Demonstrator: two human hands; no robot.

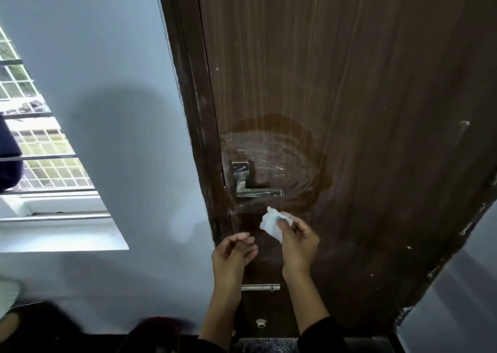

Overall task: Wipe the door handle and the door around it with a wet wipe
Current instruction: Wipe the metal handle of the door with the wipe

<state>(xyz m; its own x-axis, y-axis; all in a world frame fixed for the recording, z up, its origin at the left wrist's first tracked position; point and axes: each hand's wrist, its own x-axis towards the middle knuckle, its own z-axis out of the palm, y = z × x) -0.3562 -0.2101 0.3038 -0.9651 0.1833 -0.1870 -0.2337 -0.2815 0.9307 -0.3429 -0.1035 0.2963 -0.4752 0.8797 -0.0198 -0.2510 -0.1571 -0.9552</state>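
A dark brown wooden door point(349, 84) fills the middle and right of the view. Its silver lever handle point(255, 188) sits on a square plate near the door's left edge, and a darker wet ring with pale streaks surrounds it. Just below the handle my right hand point(295, 242) pinches a crumpled white wet wipe point(271, 223) a little off the door. To its left my left hand point(234, 253) is loosely curled with fingers apart and holds nothing.
The brown door frame point(193, 97) runs down beside a pale blue wall point(107, 57). A barred window point(40, 143) with a white sill is at the left. A small metal latch point(261, 287) is on the door low down, with a stopper point(261, 323) below.
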